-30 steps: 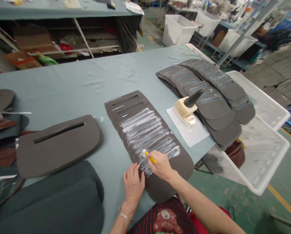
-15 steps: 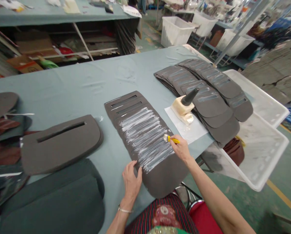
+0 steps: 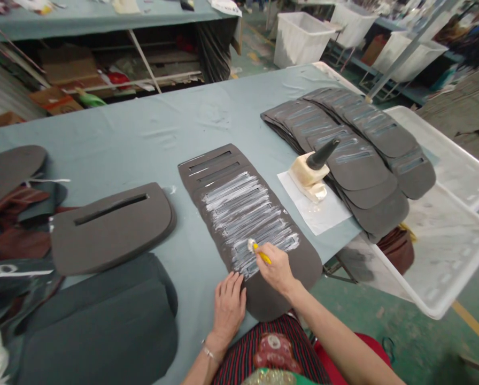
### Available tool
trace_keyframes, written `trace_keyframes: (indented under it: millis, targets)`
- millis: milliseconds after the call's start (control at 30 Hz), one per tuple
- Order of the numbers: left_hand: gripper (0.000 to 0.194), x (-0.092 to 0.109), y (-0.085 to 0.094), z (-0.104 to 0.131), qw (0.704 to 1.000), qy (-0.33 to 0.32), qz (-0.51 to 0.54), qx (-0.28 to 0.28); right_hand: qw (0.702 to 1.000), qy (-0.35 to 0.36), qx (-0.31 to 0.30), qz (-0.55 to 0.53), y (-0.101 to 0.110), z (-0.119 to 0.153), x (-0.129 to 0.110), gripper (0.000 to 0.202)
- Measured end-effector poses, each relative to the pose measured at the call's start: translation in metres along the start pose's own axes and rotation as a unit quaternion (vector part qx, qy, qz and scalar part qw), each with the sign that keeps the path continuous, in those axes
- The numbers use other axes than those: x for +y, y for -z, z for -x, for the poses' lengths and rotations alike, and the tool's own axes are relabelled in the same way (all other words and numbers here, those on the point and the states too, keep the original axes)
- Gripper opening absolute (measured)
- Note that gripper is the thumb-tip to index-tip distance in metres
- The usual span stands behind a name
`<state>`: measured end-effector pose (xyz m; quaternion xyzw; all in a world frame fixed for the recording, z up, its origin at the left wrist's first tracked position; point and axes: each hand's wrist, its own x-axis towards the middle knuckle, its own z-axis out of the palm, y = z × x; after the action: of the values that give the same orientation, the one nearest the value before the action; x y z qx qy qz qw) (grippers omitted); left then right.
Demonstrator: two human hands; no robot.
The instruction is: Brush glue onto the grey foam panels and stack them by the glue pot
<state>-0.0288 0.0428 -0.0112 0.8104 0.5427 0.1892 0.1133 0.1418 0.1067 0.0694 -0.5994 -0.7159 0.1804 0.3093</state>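
Note:
My right hand [image 3: 277,269] grips a yellow-handled brush [image 3: 262,253], its whitish tip on the overlapping dark grey slotted panels [image 3: 279,294]. White streaks cover the middle of these panels. At their lower left edge rests my left hand [image 3: 229,303], fingers spread a little and holding nothing. To the right, a cream container [image 3: 307,172] with a black cone on it stands on a white sheet [image 3: 315,220].
Fanned stacks of slotted grey panels [image 3: 355,166] lie at the right, beside white plastic bins [image 3: 443,256]. On the left are a slotted panel stack [image 3: 115,235], dark green sheets [image 3: 103,326] and brownish-red pieces [image 3: 26,230]. Another table [image 3: 83,21] stands behind.
My right hand has moved the brush left and down across the streaked area. My left hand stays at the panels' edge, its fingers closer together. The view has shifted slightly.

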Motion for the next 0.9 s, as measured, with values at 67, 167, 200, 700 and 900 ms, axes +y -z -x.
trace_keyframes:
  millis: [67,167,200,700,900]
  targets:
    - [0.036,0.000,-0.003,0.000,1.000,-0.001,-0.001,0.006,0.998,0.043,-0.048,-0.013,0.003,0.004,-0.001,0.014]
    - [0.036,0.000,-0.007,0.000,1.000,0.003,0.005,0.010,0.997,0.036,-0.058,-0.021,0.019,0.001,0.028,0.015]
    - [0.036,0.000,-0.008,0.000,1.000,0.005,0.008,0.010,1.000,0.003,-0.026,-0.014,0.030,-0.003,0.045,0.015]
    - [0.037,0.003,-0.010,0.003,0.999,0.028,0.037,0.018,0.986,0.095,-0.127,-0.042,0.021,0.037,0.003,0.014]
    - [0.028,0.004,-0.011,0.003,0.998,0.033,0.043,0.014,0.999,-0.015,-0.051,0.013,0.078,0.025,0.088,0.016]
